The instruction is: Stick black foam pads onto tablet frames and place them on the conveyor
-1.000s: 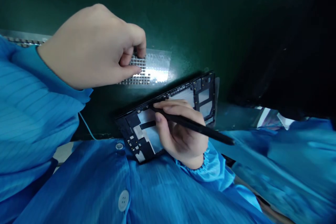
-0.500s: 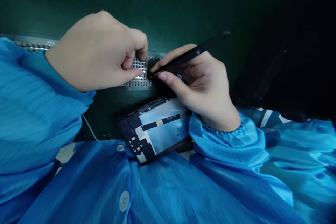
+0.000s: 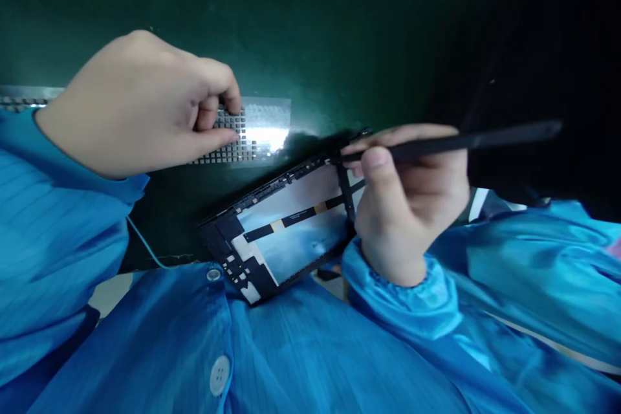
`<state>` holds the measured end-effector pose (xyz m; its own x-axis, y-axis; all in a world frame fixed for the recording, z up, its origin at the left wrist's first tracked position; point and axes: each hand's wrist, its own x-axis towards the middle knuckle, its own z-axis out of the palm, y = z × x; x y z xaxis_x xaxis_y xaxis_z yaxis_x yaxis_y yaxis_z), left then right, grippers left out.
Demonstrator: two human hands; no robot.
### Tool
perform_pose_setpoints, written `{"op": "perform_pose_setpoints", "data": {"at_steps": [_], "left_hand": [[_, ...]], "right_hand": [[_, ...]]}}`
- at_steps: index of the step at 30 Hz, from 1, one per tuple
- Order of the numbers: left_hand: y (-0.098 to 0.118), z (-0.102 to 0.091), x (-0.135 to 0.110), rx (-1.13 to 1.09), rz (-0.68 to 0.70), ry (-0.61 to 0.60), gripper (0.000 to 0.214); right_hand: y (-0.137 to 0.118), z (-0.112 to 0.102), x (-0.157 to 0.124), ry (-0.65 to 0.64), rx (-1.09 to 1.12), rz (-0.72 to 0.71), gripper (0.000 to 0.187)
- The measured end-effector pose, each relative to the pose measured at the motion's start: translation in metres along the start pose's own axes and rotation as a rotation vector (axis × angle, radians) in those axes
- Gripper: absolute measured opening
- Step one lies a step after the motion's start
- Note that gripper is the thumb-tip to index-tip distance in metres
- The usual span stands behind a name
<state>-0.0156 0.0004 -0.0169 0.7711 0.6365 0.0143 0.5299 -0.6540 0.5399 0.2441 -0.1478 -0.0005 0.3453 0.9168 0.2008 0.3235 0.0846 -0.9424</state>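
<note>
Your left hand (image 3: 136, 103) sits in the upper left of the frame, fingers curled, thumb and forefinger pinched down on the strip (image 3: 264, 136) of small grey pads that lies flat on the green table (image 3: 339, 26). Your right hand (image 3: 407, 207), at centre right, is closed around a black tool (image 3: 485, 139), held like a pen between thumb and fingers. Its shaft runs almost level out to the right, and its tip points left. The tip meets the upper edge of the frame (image 3: 291, 220), close to that part's far right end. The frame lies in the middle of the picture, below and to the right of the strip and apart from it. Its long axis slants from lower left, where it rests against your blue gown (image 3: 242, 349), up to the right under your right hand. The right hand is the nearer one, with its fingers over the frame. The left hand is well clear of the frame, up and to the left. I cannot tell whether the tool's tip carries a pad.
</note>
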Motion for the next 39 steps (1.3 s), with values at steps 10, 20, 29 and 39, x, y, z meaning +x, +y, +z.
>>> {"op": "perform_pose_setpoints", "data": {"at_steps": [10,20,29,39], "left_hand": [[-0.017,0.008,-0.003,-0.082,-0.029,-0.036,0.065],[0.004,-0.001,0.0,0.013,-0.014,-0.007,0.083],[0.006,-0.004,0.004,0.007,-0.069,-0.065,0.075],[0.007,-0.003,0.0,-0.024,-0.051,-0.021,0.078]], "right_hand": [[0.024,-0.005,-0.025,-0.069,-0.147,-0.151,0.018],[-0.015,0.01,0.032,-0.554,-0.22,-0.157,0.011],[0.004,0.028,0.051,-0.673,-0.123,0.033,0.019],[0.003,0.01,0.034,-0.295,0.071,0.081,0.011]]}}
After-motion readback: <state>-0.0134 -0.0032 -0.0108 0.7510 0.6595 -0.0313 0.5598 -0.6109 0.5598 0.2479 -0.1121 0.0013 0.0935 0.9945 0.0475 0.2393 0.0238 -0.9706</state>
